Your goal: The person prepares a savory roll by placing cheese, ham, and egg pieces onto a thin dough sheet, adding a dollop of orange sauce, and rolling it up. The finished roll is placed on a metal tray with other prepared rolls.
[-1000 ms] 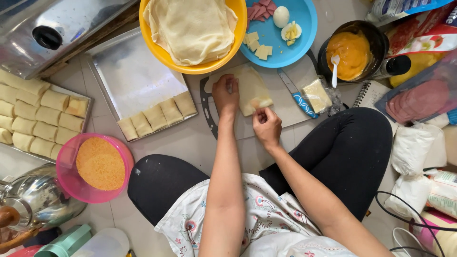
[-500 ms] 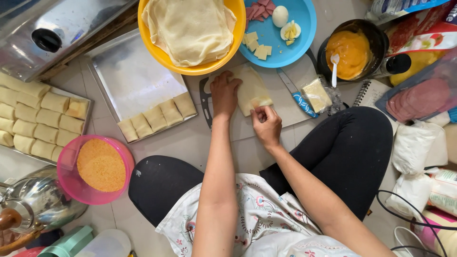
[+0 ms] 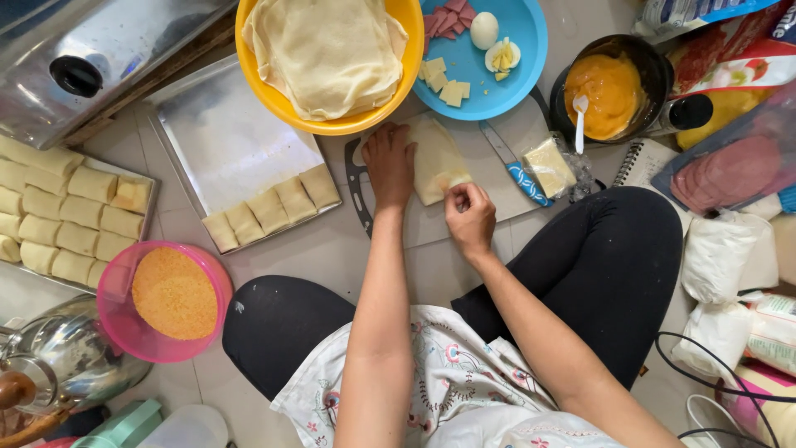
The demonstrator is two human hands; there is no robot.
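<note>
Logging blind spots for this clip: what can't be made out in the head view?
- Filling inside the folded wrapper: covered by the dough and the right hand.
- Wrapper's left edge: under the left hand.
- Cutting board: partly hidden by hands, wrapper and blue plate.
- Orange bowl: top cut off by the frame.

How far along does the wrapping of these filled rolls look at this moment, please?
Done: folded rolls fill the left tray, and five sit on the middle tray. In hand: the left hand presses a wrapper while the right hand folds its corner. Left: a stack of wrappers in the yellow bowl.
</note>
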